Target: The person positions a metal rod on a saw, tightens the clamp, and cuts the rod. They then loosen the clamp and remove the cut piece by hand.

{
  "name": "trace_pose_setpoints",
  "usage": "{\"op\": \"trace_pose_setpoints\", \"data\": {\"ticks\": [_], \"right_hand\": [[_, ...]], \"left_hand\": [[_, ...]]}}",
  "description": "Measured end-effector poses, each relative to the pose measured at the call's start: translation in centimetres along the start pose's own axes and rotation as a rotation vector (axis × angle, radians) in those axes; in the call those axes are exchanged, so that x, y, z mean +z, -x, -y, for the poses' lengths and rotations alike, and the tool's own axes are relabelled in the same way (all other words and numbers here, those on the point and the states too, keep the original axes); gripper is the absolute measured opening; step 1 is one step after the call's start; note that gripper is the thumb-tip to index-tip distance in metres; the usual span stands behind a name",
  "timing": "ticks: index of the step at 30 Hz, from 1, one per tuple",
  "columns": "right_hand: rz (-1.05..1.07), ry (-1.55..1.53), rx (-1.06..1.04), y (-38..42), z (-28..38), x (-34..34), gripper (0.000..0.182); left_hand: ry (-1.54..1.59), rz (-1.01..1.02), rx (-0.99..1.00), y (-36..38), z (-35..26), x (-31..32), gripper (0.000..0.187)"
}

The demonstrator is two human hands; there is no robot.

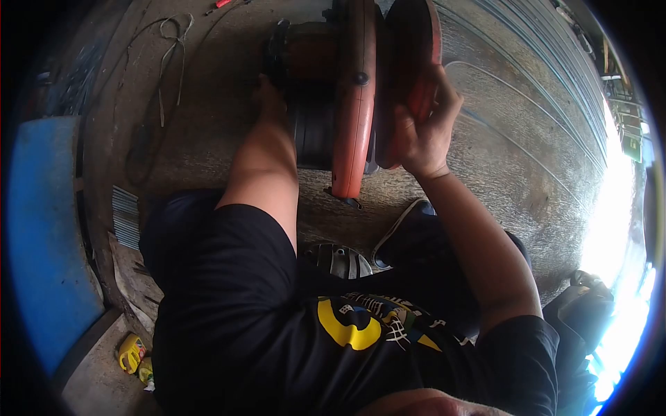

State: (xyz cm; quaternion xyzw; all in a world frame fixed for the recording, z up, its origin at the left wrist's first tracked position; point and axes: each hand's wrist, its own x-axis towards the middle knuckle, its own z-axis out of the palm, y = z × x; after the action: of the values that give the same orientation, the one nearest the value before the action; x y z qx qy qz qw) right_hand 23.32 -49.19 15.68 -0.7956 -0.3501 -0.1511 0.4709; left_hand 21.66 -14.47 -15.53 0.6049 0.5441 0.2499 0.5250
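A heavy orange and black power machine, which looks like a cut-off saw (355,132), stands before me on the floor. It has a long curved orange guard and a dark motor body on its left. My right hand (429,139) is closed on a round orange cover (420,97) at the machine's right side, thumb on the near face and fingers around the outer edge. My left hand (267,93) reaches to the far left of the motor body. Shadow and the machine hide most of its fingers, so its grip does not show.
Long thin metal rods (534,69) lie along the right side of the worn floor (499,159). A loose cord (166,55) lies at upper left. At left are a blue panel (45,229), a bundle of short rods (125,216) and a yellow packet (130,352).
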Motion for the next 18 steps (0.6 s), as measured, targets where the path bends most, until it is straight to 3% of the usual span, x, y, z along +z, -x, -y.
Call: {"op": "trace_pose_setpoints", "data": {"ticks": [3,6,9,11,18], "right_hand": [[-0.016,0.003,-0.005,0.0,0.0,0.0,0.074],[-0.015,0.011,-0.009,0.0,0.1,0.1,0.075],[-0.019,0.007,-0.01,0.0,0.0,0.1,0.075],[-0.021,0.002,-0.008,0.1,0.0,0.1,0.075],[-0.027,0.0,-0.014,0.0,0.0,0.1,0.075]], "left_hand": [[0.147,0.076,-0.073,0.4,-0.7,-0.5,0.051],[0.127,0.124,0.034,-0.5,0.3,-0.3,0.05],[0.175,0.185,-0.126,0.2,-1.2,-1.0,0.05],[0.379,0.179,-0.289,2.4,-3.8,-1.9,0.048],[0.242,0.191,-0.125,1.3,-2.3,-1.8,0.05]]}}
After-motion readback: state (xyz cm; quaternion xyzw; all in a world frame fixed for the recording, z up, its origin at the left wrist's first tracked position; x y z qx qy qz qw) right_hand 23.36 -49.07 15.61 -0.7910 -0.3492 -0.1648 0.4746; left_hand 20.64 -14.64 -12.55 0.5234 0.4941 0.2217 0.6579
